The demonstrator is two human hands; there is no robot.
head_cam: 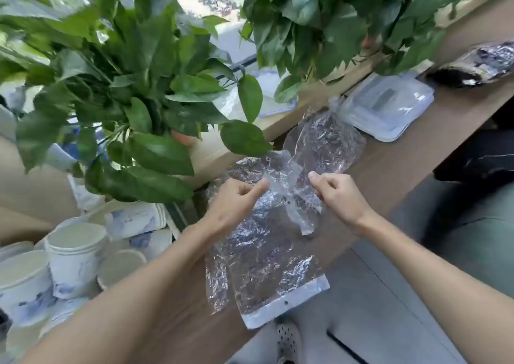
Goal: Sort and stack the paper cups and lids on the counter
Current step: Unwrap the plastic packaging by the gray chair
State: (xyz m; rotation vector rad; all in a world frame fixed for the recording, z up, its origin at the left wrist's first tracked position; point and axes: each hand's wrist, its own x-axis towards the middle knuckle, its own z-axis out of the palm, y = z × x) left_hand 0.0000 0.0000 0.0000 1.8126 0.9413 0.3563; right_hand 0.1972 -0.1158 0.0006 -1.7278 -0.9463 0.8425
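A crumpled clear plastic bag (pixel 264 255) with a white header strip lies on the wooden counter (pixel 389 174). My left hand (pixel 236 199) pinches its upper edge at the left. My right hand (pixel 336 194) pinches the same edge at the right, and the film is stretched between them. A second clear bag (pixel 328 138) lies just beyond. White paper cups with blue marbling (pixel 75 258) crowd the counter at the lower left, some upright, some on their sides. A short nested stack of cups (pixel 139 219) lies on its side there.
Large leafy green plants (pixel 133 93) overhang the back left and the top. A clear plastic lidded container (pixel 386 107) sits at the back right, with a dark packet in plastic (pixel 475 66) beyond it. The counter's front edge runs diagonally; grey floor and a perforated shoe (pixel 288 341) lie below.
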